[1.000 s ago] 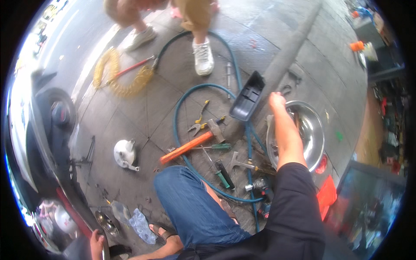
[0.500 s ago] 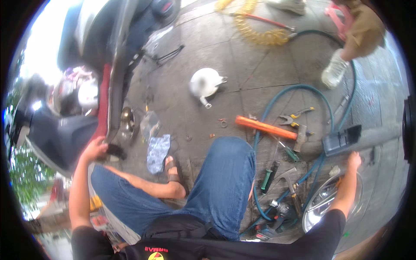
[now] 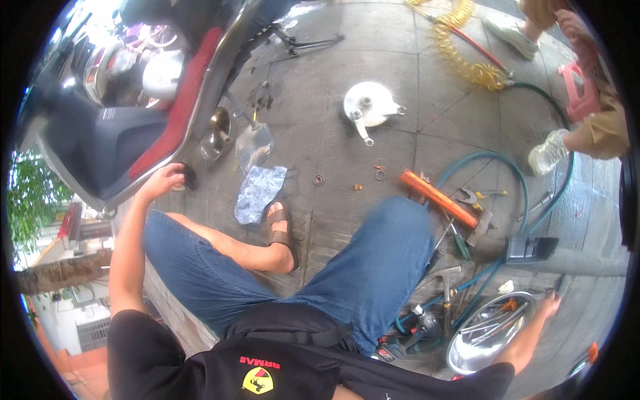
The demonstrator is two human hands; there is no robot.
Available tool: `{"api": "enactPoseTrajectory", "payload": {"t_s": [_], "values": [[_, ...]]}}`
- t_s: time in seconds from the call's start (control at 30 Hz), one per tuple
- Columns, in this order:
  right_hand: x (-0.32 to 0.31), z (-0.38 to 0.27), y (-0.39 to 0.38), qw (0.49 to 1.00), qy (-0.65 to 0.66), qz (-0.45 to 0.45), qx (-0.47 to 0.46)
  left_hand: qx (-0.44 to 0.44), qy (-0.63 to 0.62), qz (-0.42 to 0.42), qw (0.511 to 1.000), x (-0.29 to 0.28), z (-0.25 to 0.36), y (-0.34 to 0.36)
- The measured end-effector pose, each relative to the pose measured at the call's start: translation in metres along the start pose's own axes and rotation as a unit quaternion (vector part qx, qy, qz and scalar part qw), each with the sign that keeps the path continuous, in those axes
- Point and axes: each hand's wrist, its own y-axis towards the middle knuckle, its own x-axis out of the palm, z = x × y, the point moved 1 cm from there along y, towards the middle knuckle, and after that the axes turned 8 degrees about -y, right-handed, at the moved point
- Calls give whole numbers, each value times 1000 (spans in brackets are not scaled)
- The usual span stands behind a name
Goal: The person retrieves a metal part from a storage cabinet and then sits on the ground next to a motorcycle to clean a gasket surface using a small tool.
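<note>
My left hand (image 3: 163,182), below the scooter's edge, is closed around a dark, curved piece (image 3: 191,177) whose kind is unclear. At the right, my right hand (image 3: 549,305) reaches down past the metal bowl (image 3: 492,332), its fingers closed by a small dark object (image 3: 559,285), too small to name. Long thin metal tools and an orange item lie in the bowl. Just above that hand rests a dark grey tray (image 3: 531,249). A round pale metal brake plate (image 3: 371,107) with a lever arm lies farther off on the paving.
The scooter (image 3: 127,143) fills the left. An orange-handled hammer (image 3: 440,199), pliers (image 3: 475,196), a screwdriver (image 3: 460,243), a claw hammer (image 3: 447,293) and a cordless drill (image 3: 427,323) lie right of my knee among a blue hose (image 3: 493,155). Another person's shoe (image 3: 549,153) stands at upper right.
My right hand has moved from beside the dark tray to the small dark object by the bowl. My left hand still holds the dark piece. The whole view has shifted.
</note>
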Motion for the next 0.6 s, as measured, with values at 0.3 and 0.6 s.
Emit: {"api": "enactPoseTrajectory", "payload": {"t_s": [0.3,0.6], "values": [[-74,-53,-58,902,416,66,94,107,60,-30,992,51,-69,53],[-211,-358,-248,931,244,-173,-209,290,53,-122,948,194,-34,168]]}}
